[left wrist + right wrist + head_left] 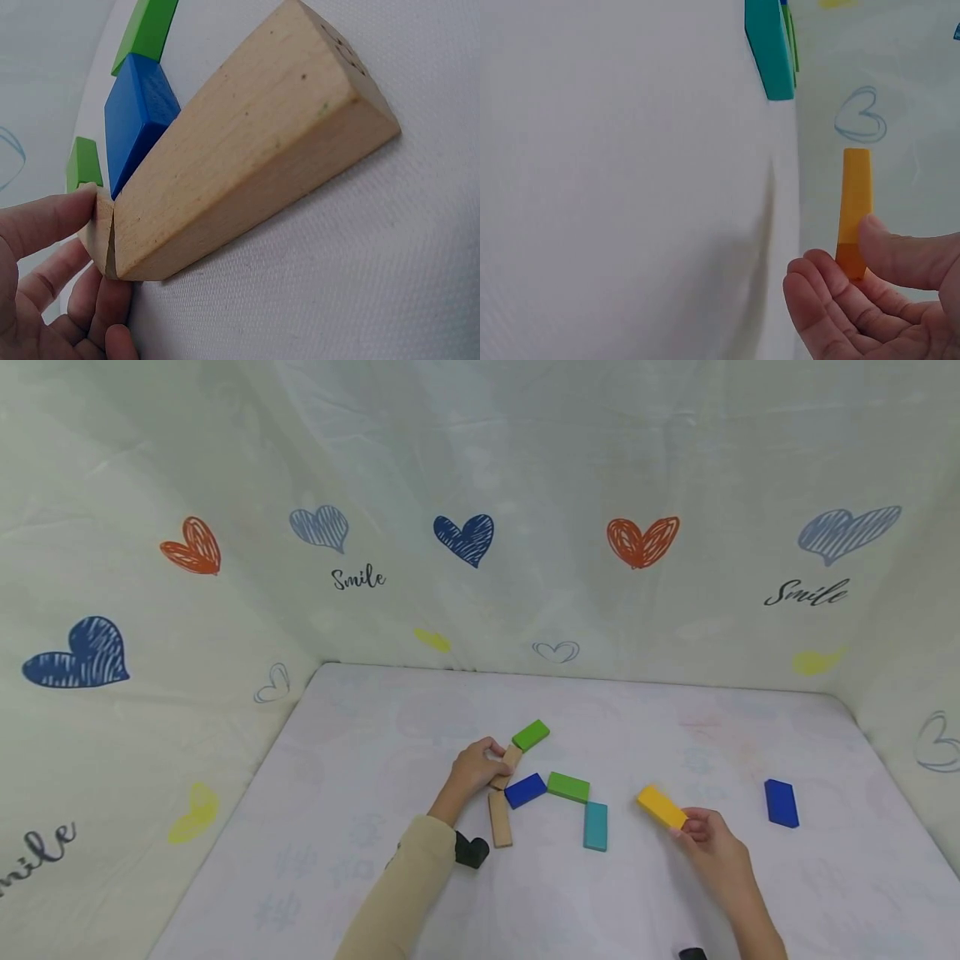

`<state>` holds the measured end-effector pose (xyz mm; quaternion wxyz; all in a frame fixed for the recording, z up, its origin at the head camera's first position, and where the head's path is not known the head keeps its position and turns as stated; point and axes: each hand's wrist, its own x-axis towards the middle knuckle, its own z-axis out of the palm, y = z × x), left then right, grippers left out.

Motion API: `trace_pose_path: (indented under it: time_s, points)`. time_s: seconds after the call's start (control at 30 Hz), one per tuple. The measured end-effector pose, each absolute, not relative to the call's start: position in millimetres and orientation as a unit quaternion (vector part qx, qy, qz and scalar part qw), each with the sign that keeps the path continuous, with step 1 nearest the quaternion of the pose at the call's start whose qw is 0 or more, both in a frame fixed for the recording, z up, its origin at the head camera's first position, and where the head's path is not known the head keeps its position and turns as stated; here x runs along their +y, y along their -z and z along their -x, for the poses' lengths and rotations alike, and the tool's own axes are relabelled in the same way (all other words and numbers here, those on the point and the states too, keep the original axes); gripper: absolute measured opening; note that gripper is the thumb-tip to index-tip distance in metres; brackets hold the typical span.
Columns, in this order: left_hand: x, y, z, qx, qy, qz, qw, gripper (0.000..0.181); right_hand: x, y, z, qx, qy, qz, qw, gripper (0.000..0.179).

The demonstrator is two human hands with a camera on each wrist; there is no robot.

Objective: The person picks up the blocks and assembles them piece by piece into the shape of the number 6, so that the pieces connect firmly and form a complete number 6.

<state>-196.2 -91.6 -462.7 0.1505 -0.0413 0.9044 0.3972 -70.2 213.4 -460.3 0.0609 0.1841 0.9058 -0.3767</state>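
My left hand (477,768) pinches a plain wooden block (512,758) between thumb and fingers; the left wrist view shows the thumb against its side. One end of that block meets a green block (531,735), the other a second wooden block (500,819). A blue block (526,791) slants off from where the wooden blocks meet. Beyond it come another green block (568,787) and a teal block (596,827). In my right hand (712,847) a yellow block (661,807) is gripped at one end, raised off the table in the right wrist view (856,202).
A separate blue block (782,803) lies on the white table (840,893) at the right. Behind the table hangs a pale curtain (540,460) printed with hearts. A black wrist device (472,851) sits at my left wrist.
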Motion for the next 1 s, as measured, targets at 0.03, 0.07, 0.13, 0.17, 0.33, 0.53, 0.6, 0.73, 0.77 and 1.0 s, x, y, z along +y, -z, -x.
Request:
trace_pose_path:
  time_s: [0.03,0.07,0.13,0.17,0.33,0.53,0.6,0.73,0.77,1.0]
  points:
    - [-91.6,462.8,196.0,0.905,-0.397,0.041,0.149,0.025,210.0,459.5,68.1,0.906,0.378,-0.18,0.061,0.044]
    - [-91.6,462.7,195.9,0.905,-0.397,0.041,0.149,0.025,206.5,458.8,66.1,0.906,0.38,-0.177,0.063,0.043]
    - [-91.8,462.1,195.4,0.904,-0.398,0.04,0.149,0.025,199.4,458.2,62.4,0.905,0.383,-0.174,0.067,0.042]
    - [-91.9,461.7,195.1,0.904,-0.399,0.04,0.149,0.025,195.8,458.3,60.8,0.904,0.384,-0.172,0.069,0.041]
    - [-92.0,459.8,194.5,0.903,-0.401,0.04,0.148,0.025,177.4,459.5,54.0,0.898,0.395,-0.172,0.091,0.038]
    - [-91.6,460.0,195.2,0.904,-0.399,0.041,0.149,0.025,160.4,462.8,44.7,0.897,0.403,-0.148,0.103,0.035]
    - [-91.3,460.0,195.3,0.904,-0.397,0.044,0.15,0.025,155.6,464.2,41.2,0.896,0.409,-0.134,0.105,0.033]
    - [-91.1,461.0,195.6,0.905,-0.396,0.044,0.15,0.025,144.1,465.4,35.8,0.89,0.425,-0.117,0.117,0.032]
    - [-91.1,461.6,195.7,0.905,-0.396,0.044,0.149,0.025,141.3,465.9,34.9,0.89,0.426,-0.112,0.119,0.032]
    - [-90.8,461.2,195.2,0.905,-0.394,0.046,0.15,0.025,123.6,468.6,29.9,0.888,0.439,-0.081,0.113,0.031]
